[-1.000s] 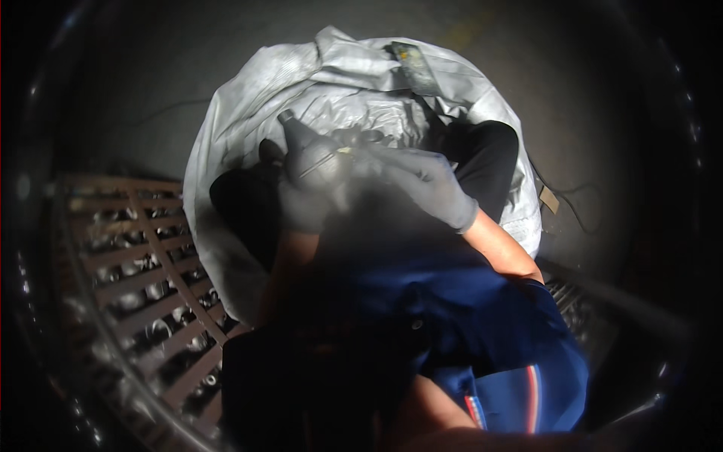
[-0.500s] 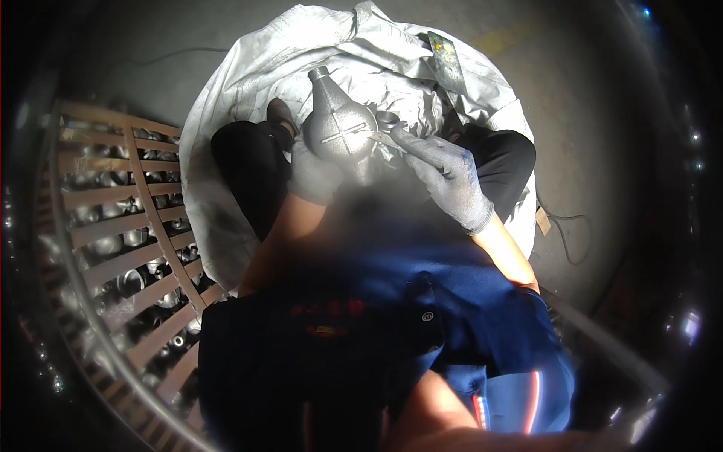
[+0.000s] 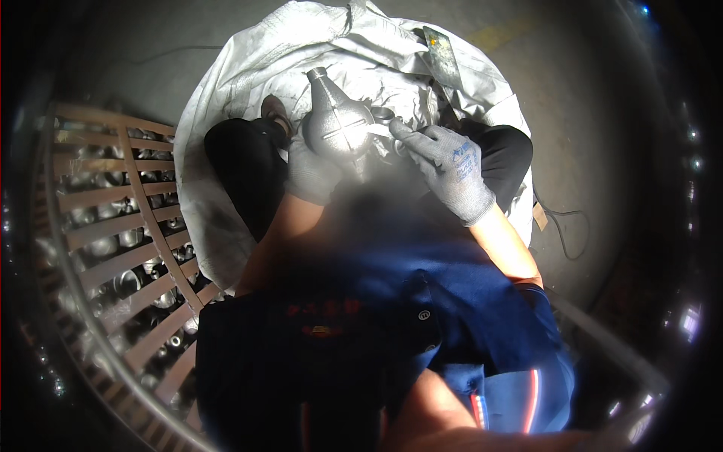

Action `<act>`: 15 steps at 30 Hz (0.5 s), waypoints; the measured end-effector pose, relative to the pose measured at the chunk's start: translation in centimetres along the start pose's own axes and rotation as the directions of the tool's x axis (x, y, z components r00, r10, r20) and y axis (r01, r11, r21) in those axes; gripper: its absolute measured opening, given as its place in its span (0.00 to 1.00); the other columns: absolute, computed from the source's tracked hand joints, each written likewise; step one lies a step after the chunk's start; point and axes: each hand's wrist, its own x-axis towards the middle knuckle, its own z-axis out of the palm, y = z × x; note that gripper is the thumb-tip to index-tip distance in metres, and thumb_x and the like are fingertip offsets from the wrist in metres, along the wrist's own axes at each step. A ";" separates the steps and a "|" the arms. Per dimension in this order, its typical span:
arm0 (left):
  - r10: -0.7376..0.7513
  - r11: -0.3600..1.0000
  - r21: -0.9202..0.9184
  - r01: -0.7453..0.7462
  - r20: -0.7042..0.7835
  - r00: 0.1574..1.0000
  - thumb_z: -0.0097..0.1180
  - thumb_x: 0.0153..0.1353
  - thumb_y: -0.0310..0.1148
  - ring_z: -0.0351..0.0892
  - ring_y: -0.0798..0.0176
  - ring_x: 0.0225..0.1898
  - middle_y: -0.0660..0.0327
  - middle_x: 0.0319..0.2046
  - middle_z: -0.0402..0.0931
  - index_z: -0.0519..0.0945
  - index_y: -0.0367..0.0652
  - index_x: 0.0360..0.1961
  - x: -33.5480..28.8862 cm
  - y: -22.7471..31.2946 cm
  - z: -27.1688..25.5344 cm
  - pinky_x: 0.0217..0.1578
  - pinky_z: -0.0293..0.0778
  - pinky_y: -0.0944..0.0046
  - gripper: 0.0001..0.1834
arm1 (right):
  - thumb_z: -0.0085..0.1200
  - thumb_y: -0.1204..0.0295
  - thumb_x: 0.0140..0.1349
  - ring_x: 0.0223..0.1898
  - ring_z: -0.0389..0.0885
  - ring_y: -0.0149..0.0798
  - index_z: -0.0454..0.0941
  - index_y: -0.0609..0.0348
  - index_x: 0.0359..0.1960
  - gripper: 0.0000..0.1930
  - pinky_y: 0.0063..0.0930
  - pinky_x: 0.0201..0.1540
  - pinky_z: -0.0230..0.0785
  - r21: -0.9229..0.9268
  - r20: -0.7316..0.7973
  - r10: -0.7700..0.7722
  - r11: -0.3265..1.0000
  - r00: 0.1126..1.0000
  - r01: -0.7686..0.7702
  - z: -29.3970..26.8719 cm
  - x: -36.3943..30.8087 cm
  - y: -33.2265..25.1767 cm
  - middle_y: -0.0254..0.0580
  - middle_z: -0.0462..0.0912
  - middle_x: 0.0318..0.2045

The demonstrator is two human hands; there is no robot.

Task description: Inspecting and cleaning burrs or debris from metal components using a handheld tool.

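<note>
In my gloved left hand (image 3: 312, 169) is a silver-grey metal casting (image 3: 337, 124), round-bodied with a tapering neck that points away from me. Raised ridges form a cross on its upward face. My gloved right hand (image 3: 450, 169) is closed on a thin, flat, blade-like tool (image 3: 379, 130). The tool's pale tip reaches the casting's right side; whether it touches cannot be made out. Its handle is hidden in the fingers. Beyond the tool, a small dark ring-shaped opening (image 3: 382, 114) shows near the casting.
White woven sheeting (image 3: 248, 75) spreads around and under my legs. A stained flat plate (image 3: 443, 59) lies on its far right part. To the left stands a brown slatted metal crate (image 3: 139, 181) full of silvery metal parts (image 3: 128, 282). A dark cable (image 3: 565, 233) runs over the floor at right.
My right hand has turned so that more of its back shows, and the blade has drawn slightly right, off the raised cross. The casting stays in my left hand, nearly unmoved.
</note>
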 end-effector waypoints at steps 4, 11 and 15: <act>-0.049 0.999 -0.009 0.050 0.094 0.994 0.33 0.64 0.48 0.71 0.51 0.49 0.55 0.46 0.73 0.72 0.42 0.47 -0.2 -0.3 0.6 0.50 0.68 0.47 0.24 | 0.55 0.77 0.52 0.29 0.78 0.41 0.78 0.46 0.47 0.19 0.29 0.32 0.72 0.294 0.079 0.224 0.926 0.971 -0.238 1.2 -0.9 0.6 0.37 0.78 0.26; -0.087 0.989 -0.126 0.082 -0.036 0.996 0.35 0.63 0.49 0.73 0.52 0.47 0.56 0.45 0.74 0.73 0.42 0.47 -0.7 -0.5 1.7 0.47 0.69 0.49 0.24 | 0.55 0.79 0.51 0.29 0.78 0.43 0.77 0.47 0.48 0.20 0.30 0.33 0.71 0.359 -0.083 0.207 0.919 0.975 -0.165 2.7 -1.2 0.4 0.39 0.78 0.26; -0.161 0.972 -0.146 0.183 0.153 0.975 0.35 0.63 0.50 0.73 0.52 0.47 0.57 0.45 0.74 0.73 0.44 0.47 -0.9 -0.6 1.9 0.45 0.70 0.48 0.24 | 0.52 0.82 0.46 0.27 0.75 0.45 0.78 0.51 0.45 0.21 0.29 0.32 0.68 -0.010 -0.112 0.024 1.000 0.993 -0.026 1.5 -0.4 -0.1 0.40 0.77 0.26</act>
